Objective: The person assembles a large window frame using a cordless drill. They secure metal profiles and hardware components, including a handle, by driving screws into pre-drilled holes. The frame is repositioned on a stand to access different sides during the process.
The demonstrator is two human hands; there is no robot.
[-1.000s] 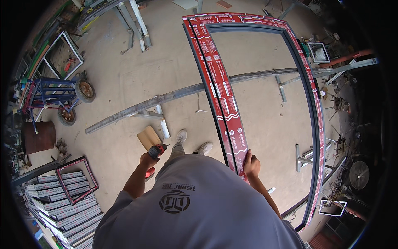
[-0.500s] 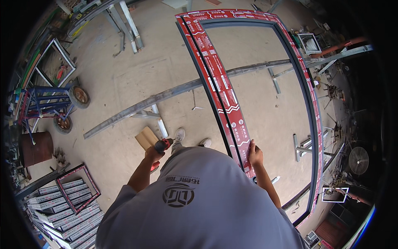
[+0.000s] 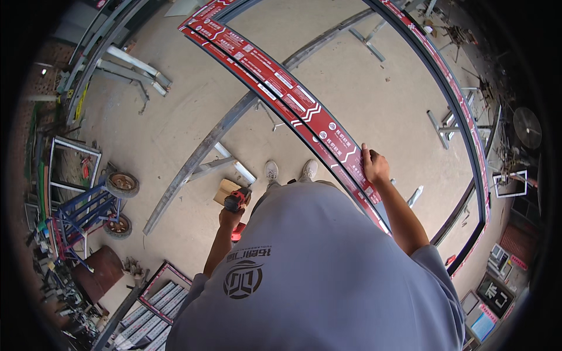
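My left hand point(image 3: 229, 219) is wrapped round the grip of a red and black cordless drill point(image 3: 236, 200), held low at my left side. A large rectangular window or door frame point(image 3: 275, 82), dark grey with red printed protective film, stretches away in front and to the right. Over the inner edge of its near wide bar, close to the near end, my right hand point(image 3: 375, 166) is closed, thumb lying on top. The fingers underneath are partly hidden. A dark gap runs lengthwise along that bar.
A long metal rail point(image 3: 202, 149) on legs passes beneath the frame. On the floor by my feet lies a brown cardboard piece point(image 3: 227, 191). To the left stand a blue wheeled cart point(image 3: 88, 213) and stacked wrapped profiles point(image 3: 155, 310). A pedestal fan point(image 3: 527, 127) is at the right.
My view has turned, so the frame appears rotated and shifted leftward at its far end. Both shoes now show side by side. The drill stays in my left hand, and my right hand remains on the bar.
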